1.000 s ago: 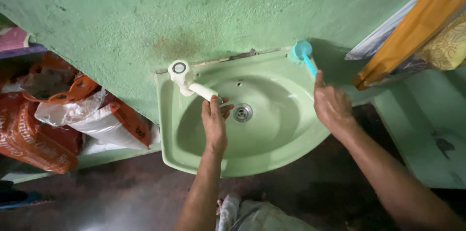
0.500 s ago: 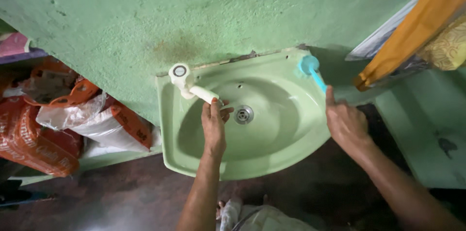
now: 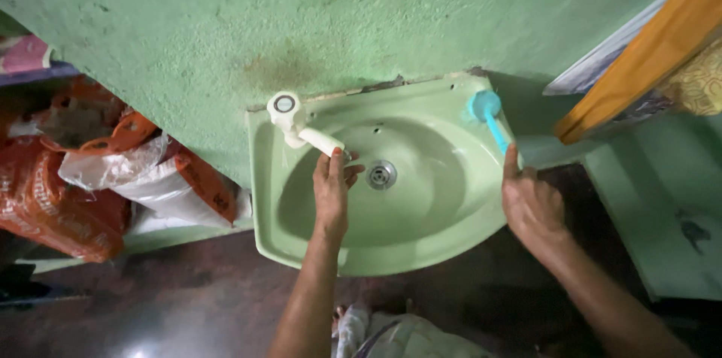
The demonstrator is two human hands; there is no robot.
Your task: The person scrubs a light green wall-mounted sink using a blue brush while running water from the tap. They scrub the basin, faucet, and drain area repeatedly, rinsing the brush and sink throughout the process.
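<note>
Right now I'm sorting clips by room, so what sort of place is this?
Probably a home washing corner: a pale green wall-mounted basin with a white tap on a rough green wall, a blue brush on its rim, and filled sacks beside it.

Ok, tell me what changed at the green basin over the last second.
The right hand drew back from the light blue plastic brush toward the basin's front rim; only a fingertip remains near its handle. The left hand stayed under the white plastic tap of the pale green ceramic basin.
</note>
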